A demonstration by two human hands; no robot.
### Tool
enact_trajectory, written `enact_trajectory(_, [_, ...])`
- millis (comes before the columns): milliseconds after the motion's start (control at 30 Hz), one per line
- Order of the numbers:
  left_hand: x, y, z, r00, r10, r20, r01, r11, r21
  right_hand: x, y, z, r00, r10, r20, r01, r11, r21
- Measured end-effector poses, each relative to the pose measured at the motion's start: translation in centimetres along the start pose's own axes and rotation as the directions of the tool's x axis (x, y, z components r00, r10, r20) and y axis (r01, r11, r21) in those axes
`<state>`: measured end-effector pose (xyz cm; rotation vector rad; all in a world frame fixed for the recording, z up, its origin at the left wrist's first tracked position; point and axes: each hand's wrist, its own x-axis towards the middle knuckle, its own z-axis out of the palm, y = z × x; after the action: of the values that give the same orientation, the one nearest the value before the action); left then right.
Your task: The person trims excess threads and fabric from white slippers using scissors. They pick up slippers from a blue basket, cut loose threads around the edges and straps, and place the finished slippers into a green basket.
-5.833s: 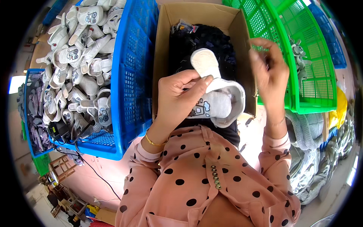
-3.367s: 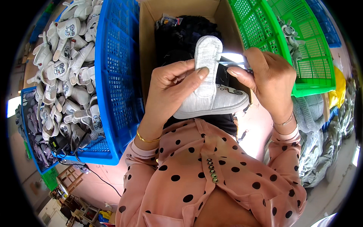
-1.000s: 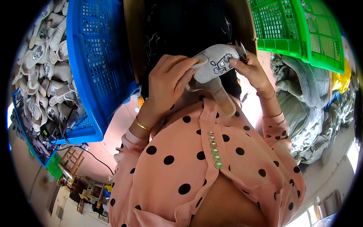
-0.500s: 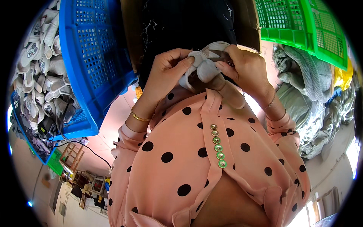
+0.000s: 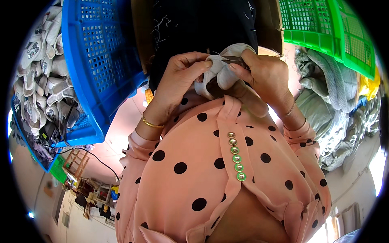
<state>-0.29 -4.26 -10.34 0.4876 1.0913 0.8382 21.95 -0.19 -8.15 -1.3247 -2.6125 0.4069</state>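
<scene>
A white fabric shoe upper (image 5: pixel 227 77) is held over my lap, close to my shirt front. My left hand (image 5: pixel 182 75) pinches its left edge between thumb and fingers. On the other side, my right hand (image 5: pixel 265 73) is closed at the upper's edge, its thumb pointing inward. In that hand is a small metal tool (image 5: pixel 238 60) that looks like snips, mostly hidden by the fingers and fabric. Below the upper, a tan, smooth, rounded piece (image 5: pixel 253 103) sticks out toward the right; its kind is unclear.
A blue plastic crate (image 5: pixel 97 52) stands at the left, beside a heap of whitish shoe uppers (image 5: pixel 34 85). At the right are a green crate (image 5: pixel 324 36) and grey-white bagged material (image 5: pixel 328 117). Loose threads cling to black cloth (image 5: pixel 190 28) over my lap. A black cable (image 5: pixel 97 158) hangs at left.
The shoe upper has shifted and turned slightly in my hands. The metal blade shows less than before. Both hands keep their hold; the whole view has shifted a little.
</scene>
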Motion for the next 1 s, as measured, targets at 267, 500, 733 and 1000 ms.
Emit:
enact_trajectory(267, [0.0, 0.0, 0.1, 1.0, -0.022, -0.004, 0.022, 1.0, -0.016, 0.2, -0.1, -0.1, 1.0, -0.027, 0.012, 0.027, 0.999, -0.033])
enact_trajectory(500, [-0.2, -0.1, 0.4, 1.0, -0.018, -0.009, 0.018, 1.0, -0.009, 0.4, -0.3, -0.3, 1.0, -0.025, 0.018, 0.026, 0.997, -0.067])
enact_trajectory(733, [-0.5, -0.4, 0.8, 0.997, 0.08, 0.022, -0.08, 0.997, 0.001, 0.4, 0.6, -0.3, 0.998, 0.04, -0.041, -0.033, 0.986, 0.165])
enact_trajectory(1000, [-0.5, -0.7, 0.4, 0.995, 0.088, 0.049, -0.085, 0.995, -0.058, 0.0, 0.3, -1.3, 1.0, 0.006, 0.028, -0.005, 1.0, -0.008])
